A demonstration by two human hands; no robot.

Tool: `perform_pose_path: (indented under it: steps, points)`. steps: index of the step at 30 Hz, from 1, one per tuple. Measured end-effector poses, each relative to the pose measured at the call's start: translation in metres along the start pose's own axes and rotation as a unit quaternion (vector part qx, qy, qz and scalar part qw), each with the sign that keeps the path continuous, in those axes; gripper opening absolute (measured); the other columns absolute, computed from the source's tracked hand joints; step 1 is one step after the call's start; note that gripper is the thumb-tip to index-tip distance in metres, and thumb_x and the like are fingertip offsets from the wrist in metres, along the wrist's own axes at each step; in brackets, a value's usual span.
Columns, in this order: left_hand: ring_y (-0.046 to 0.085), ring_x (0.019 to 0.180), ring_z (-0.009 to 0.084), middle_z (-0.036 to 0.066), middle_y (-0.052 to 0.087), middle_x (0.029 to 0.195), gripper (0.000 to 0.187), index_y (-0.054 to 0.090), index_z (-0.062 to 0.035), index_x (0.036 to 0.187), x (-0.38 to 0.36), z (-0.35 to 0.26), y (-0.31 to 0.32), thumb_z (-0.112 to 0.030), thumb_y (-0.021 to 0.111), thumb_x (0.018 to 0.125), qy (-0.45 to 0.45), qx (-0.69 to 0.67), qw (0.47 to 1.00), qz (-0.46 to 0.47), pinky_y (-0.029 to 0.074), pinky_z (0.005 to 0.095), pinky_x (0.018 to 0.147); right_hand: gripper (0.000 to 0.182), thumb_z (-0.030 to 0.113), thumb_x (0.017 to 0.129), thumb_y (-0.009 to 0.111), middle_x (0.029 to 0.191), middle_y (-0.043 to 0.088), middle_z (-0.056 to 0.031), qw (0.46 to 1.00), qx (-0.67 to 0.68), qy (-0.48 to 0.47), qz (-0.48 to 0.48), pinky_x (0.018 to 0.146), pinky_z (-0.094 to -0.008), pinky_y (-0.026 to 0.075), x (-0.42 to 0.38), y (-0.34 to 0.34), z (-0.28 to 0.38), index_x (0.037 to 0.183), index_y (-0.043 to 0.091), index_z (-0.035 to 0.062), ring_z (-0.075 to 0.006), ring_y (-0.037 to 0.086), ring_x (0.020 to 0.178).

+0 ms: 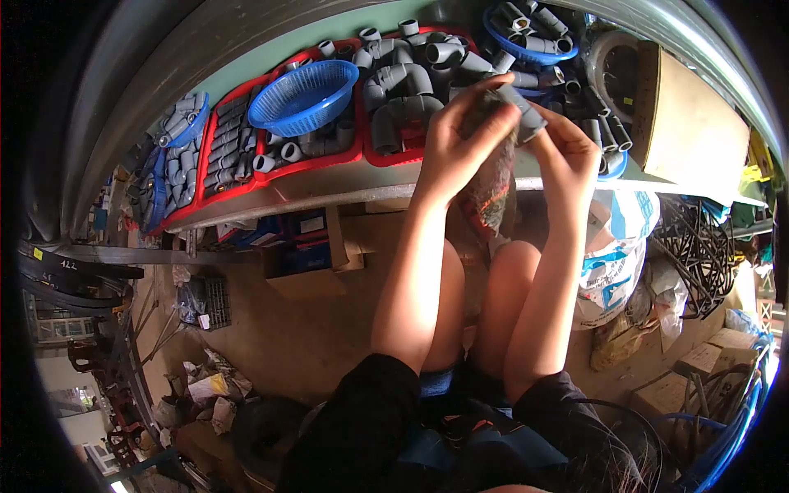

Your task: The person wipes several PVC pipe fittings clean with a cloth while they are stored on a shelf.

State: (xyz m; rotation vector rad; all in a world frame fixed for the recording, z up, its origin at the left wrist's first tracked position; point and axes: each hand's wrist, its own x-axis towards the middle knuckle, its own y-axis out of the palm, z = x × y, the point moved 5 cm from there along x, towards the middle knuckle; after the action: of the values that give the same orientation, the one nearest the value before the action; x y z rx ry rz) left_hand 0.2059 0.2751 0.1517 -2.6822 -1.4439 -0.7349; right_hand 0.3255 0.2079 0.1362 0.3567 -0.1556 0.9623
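Observation:
Both my hands are raised in front of the shelf and close together. My left hand (468, 140) is closed around a crumpled, thin plastic bag (491, 193) with red and dark markings, which hangs down below it. What the bag contains I cannot make out. Between the fingers of my right hand (567, 148) is a short grey pipe fitting (523, 113), touching or close to the top of the bag. Behind the hands, larger grey elbow fittings (407, 108) fill a red tray (393, 159).
A blue basket (302, 99) rests on grey fittings in a red tray. Another blue basket (542, 56) holds grey fittings. To the right stands a cardboard box (694, 123); below are white printed sacks (612, 275). An open carton (308, 275) sits under the shelf edge (362, 194).

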Motion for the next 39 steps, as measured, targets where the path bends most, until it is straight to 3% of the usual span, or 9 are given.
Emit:
perform_pose_path:
  steps: [6, 11, 21, 25, 29, 32, 34, 36, 39]
  points:
    - [0.056, 0.094, 0.0094, 0.003, 0.06, 0.11, 0.047, 0.052, -0.0048, 0.123, -0.005, -0.002, 0.008, -0.013, 0.072, 0.081, 0.006, 0.019, 0.999, 0.047, 0.045, 0.0242, 0.083, 0.02, 0.014, 0.086, 0.065, 0.087, 0.068, -0.005, 0.995, 0.0, 0.075, 0.071, 0.072, -0.021, 0.046, 0.001, -0.016, -0.007, 0.099, 0.068, -0.0026, -0.007, 0.059, 0.077]
    - [0.054, 0.077, 0.0054, 0.001, 0.063, 0.085, 0.025, 0.064, 0.0004, 0.1, 0.0, 0.008, -0.005, -0.023, 0.056, 0.094, 0.02, 0.04, 0.996, -0.079, 0.044, 0.0206, 0.07, 0.021, 0.013, 0.088, 0.062, 0.094, 0.065, -0.005, 0.985, -0.072, 0.047, 0.151, 0.074, -0.0228, 0.043, -0.005, -0.003, -0.001, 0.092, 0.067, -0.0063, -0.0067, 0.053, 0.082]
    - [0.054, 0.082, 0.0042, 0.0, 0.062, 0.091, 0.027, 0.061, -0.0018, 0.113, -0.001, -0.003, -0.008, -0.015, 0.063, 0.089, 0.013, 0.013, 0.998, -0.061, 0.044, 0.0201, 0.074, 0.028, 0.02, 0.094, 0.054, 0.093, 0.064, -0.0035, 0.98, -0.066, 0.045, 0.18, 0.078, -0.0223, 0.042, -0.005, 0.004, -0.007, 0.097, 0.065, -0.0059, -0.0068, 0.053, 0.083]
    - [0.047, 0.062, 0.0045, -0.003, 0.054, 0.073, 0.033, 0.063, -0.0012, 0.1, -0.009, 0.003, -0.018, -0.032, 0.057, 0.093, -0.023, -0.062, 0.976, -0.208, 0.04, 0.0201, 0.059, 0.029, 0.021, 0.096, 0.049, 0.114, 0.063, -0.0117, 0.984, 0.115, 0.092, 0.1, 0.093, -0.0276, 0.044, 0.001, 0.005, -0.008, 0.104, 0.065, -0.0025, -0.0114, 0.059, 0.099]
    - [0.043, 0.056, 0.0049, -0.002, 0.049, 0.064, 0.038, 0.06, -0.0003, 0.098, -0.011, -0.01, -0.022, -0.038, 0.054, 0.093, 0.007, -0.13, 0.972, -0.197, 0.034, 0.0204, 0.05, 0.028, 0.024, 0.091, 0.059, 0.084, 0.066, 0.0008, 0.996, -0.039, 0.073, -0.013, 0.069, -0.0228, 0.047, 0.031, 0.007, -0.013, 0.097, 0.068, -0.0025, -0.0068, 0.057, 0.075]
    - [0.045, 0.056, 0.0062, -0.001, 0.051, 0.064, 0.036, 0.06, -0.0009, 0.095, -0.01, -0.005, -0.049, -0.036, 0.052, 0.094, 0.05, -0.032, 0.969, -0.241, 0.035, 0.0215, 0.051, 0.031, 0.027, 0.083, 0.066, 0.084, 0.069, -0.0141, 0.917, -0.382, -0.111, 0.036, 0.069, -0.032, 0.049, 0.053, 0.07, 0.039, 0.095, 0.069, -0.0013, -0.0262, 0.066, 0.074]
    - [0.046, 0.054, 0.0075, -0.002, 0.051, 0.064, 0.032, 0.059, -0.0024, 0.095, -0.014, -0.009, -0.06, -0.033, 0.051, 0.095, 0.047, -0.183, 0.915, -0.357, 0.037, 0.0225, 0.049, 0.019, 0.018, 0.083, 0.06, 0.08, 0.065, -0.0166, 0.827, -0.447, -0.34, 0.02, 0.065, -0.0386, 0.047, 0.069, 0.123, 0.045, 0.093, 0.066, 0.0023, -0.03, 0.063, 0.073]
    - [0.048, 0.059, 0.0074, -0.001, 0.053, 0.069, 0.031, 0.058, -0.0024, 0.095, -0.021, -0.002, -0.081, -0.032, 0.05, 0.095, 0.101, -0.196, 0.878, -0.425, 0.038, 0.0226, 0.053, 0.018, 0.016, 0.082, 0.058, 0.086, 0.066, -0.0174, 0.767, -0.492, -0.404, 0.079, 0.071, -0.0444, 0.048, 0.07, 0.176, 0.049, 0.089, 0.066, 0.002, -0.0379, 0.061, 0.08]
    - [0.05, 0.082, 0.0143, 0.005, 0.057, 0.09, 0.033, 0.056, 0.0026, 0.097, -0.036, -0.029, -0.093, -0.029, 0.05, 0.095, 0.154, -0.159, 0.822, -0.524, 0.041, 0.0284, 0.074, 0.018, 0.018, 0.081, 0.059, 0.088, 0.065, -0.0167, 0.74, -0.509, -0.43, 0.092, 0.074, -0.044, 0.048, 0.087, 0.233, 0.01, 0.087, 0.066, 0.0029, -0.0362, 0.061, 0.083]
